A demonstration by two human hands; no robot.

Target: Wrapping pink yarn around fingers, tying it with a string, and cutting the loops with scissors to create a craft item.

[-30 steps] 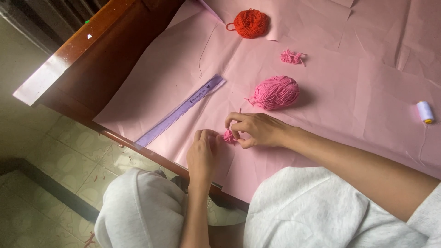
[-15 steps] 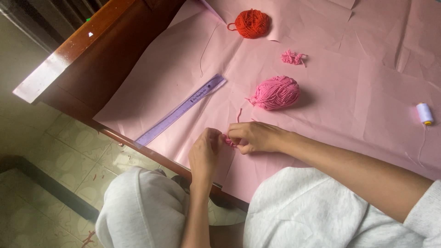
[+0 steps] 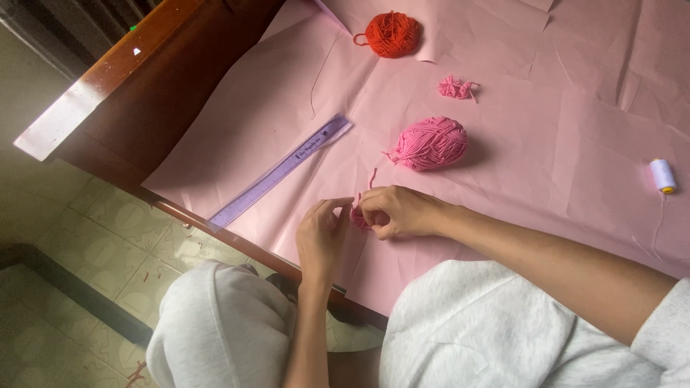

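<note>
My left hand (image 3: 320, 237) and my right hand (image 3: 394, 210) meet over the near edge of the pink sheet (image 3: 546, 136). Between their fingertips they pinch a small pink yarn bundle (image 3: 359, 216), with a short yarn strand (image 3: 371, 177) trailing up from it. A pink yarn ball (image 3: 430, 142) lies just beyond my right hand. A small pink yarn tuft (image 3: 456, 88) sits farther back.
A red yarn ball (image 3: 389, 34) lies at the far side. A lilac ruler (image 3: 280, 170) runs diagonally to the left of my hands. A white thread spool (image 3: 663, 175) stands at the right. The wooden table edge (image 3: 108, 79) borders a tiled floor (image 3: 93, 251).
Both hands have shifted slightly on the bundle; my left fingers have closed in toward the right hand's fingertips. The rest stays where it was.
</note>
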